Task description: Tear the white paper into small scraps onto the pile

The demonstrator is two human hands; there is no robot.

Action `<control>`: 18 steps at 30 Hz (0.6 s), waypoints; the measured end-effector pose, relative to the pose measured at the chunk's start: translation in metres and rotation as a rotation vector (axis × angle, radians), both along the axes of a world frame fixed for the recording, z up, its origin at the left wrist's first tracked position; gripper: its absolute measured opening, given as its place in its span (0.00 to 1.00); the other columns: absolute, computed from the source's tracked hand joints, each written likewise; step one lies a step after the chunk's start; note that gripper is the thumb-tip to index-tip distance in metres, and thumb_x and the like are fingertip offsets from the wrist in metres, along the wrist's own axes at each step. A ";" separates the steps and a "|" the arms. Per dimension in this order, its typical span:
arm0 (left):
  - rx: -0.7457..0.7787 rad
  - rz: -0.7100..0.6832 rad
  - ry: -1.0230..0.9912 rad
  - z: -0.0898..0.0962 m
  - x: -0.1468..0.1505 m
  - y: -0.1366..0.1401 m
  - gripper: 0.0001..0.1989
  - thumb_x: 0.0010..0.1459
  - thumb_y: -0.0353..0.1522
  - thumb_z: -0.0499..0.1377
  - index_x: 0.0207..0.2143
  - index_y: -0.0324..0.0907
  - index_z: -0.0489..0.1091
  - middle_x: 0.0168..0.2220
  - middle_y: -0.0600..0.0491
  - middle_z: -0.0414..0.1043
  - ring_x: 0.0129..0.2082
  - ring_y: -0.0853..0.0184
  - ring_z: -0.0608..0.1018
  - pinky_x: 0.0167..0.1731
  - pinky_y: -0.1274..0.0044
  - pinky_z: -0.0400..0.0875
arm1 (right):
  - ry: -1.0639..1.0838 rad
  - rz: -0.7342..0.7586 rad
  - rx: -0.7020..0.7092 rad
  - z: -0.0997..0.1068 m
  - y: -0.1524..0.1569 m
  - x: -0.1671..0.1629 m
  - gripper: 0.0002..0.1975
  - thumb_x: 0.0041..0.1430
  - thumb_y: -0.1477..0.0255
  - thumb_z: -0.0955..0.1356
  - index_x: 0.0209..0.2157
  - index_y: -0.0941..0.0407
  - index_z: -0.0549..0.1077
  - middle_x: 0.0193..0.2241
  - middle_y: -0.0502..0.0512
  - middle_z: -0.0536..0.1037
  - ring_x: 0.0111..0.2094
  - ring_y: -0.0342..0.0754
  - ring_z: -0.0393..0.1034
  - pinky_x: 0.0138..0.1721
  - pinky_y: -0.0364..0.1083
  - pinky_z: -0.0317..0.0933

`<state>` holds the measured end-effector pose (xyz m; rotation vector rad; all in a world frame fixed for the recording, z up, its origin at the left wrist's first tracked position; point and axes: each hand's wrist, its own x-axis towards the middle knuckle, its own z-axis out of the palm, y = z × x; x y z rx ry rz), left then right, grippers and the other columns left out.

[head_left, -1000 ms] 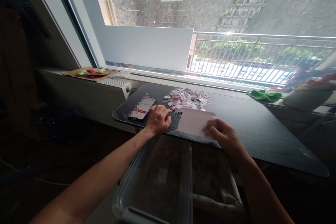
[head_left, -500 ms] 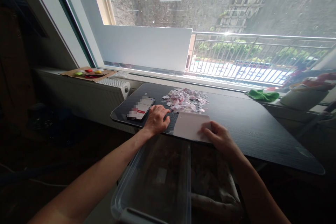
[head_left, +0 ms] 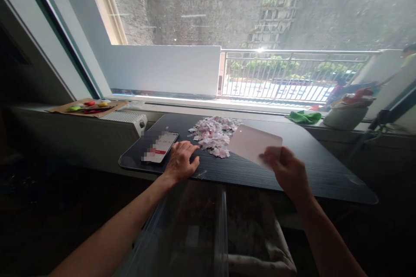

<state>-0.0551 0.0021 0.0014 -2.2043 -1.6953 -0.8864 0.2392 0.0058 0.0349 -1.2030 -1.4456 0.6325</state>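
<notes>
My right hand (head_left: pixel 289 169) pinches one edge of a pale, stiff rectangular card (head_left: pixel 253 143) with rounded corners and a small hole near one corner. The card is tilted just right of a heap of torn paper scraps (head_left: pixel 214 132), its left edge close to them. Fingers stretched and slightly bent, my left hand (head_left: pixel 182 160) rests at the near edge of the dark table (head_left: pixel 292 156) with nothing in it. A phone (head_left: pixel 162 147), partly blurred out, lies directly beside it on the left.
Below the table edge stands a clear plastic bin (head_left: pixel 182 233). A radiator (head_left: pixel 126 117) and a piece of cardboard (head_left: pixel 61 107) with colourful items are at left. A green cloth (head_left: pixel 303 117) and a pale sack (head_left: pixel 346 112) sit by the window at right.
My right hand has raised the card from the table's near edge and moved it right, tilting it. Scraps formerly behind the card now show at the heap's near side. The view has shifted.
</notes>
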 end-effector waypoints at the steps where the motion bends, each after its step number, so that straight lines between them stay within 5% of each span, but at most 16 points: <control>1: -0.007 -0.008 0.004 0.000 -0.001 0.000 0.15 0.53 0.33 0.54 0.43 0.41 0.70 0.42 0.47 0.72 0.50 0.56 0.68 0.54 0.59 0.56 | -0.017 -0.061 0.007 -0.002 0.005 0.003 0.15 0.51 0.60 0.68 0.33 0.58 0.73 0.24 0.54 0.77 0.26 0.48 0.72 0.28 0.46 0.66; 9: -0.020 -0.094 0.009 0.001 -0.007 0.000 0.16 0.53 0.37 0.53 0.43 0.43 0.69 0.43 0.48 0.73 0.50 0.57 0.69 0.54 0.60 0.57 | -0.013 0.001 -0.025 -0.027 0.019 -0.015 0.13 0.54 0.61 0.65 0.33 0.57 0.71 0.27 0.53 0.76 0.29 0.48 0.71 0.33 0.46 0.65; 18: -0.023 -0.103 0.006 0.003 -0.006 0.000 0.16 0.54 0.37 0.52 0.43 0.43 0.69 0.42 0.49 0.73 0.50 0.56 0.69 0.54 0.60 0.57 | 0.133 0.018 -0.044 -0.032 0.012 -0.021 0.13 0.52 0.61 0.66 0.32 0.57 0.71 0.26 0.53 0.76 0.28 0.48 0.72 0.31 0.47 0.65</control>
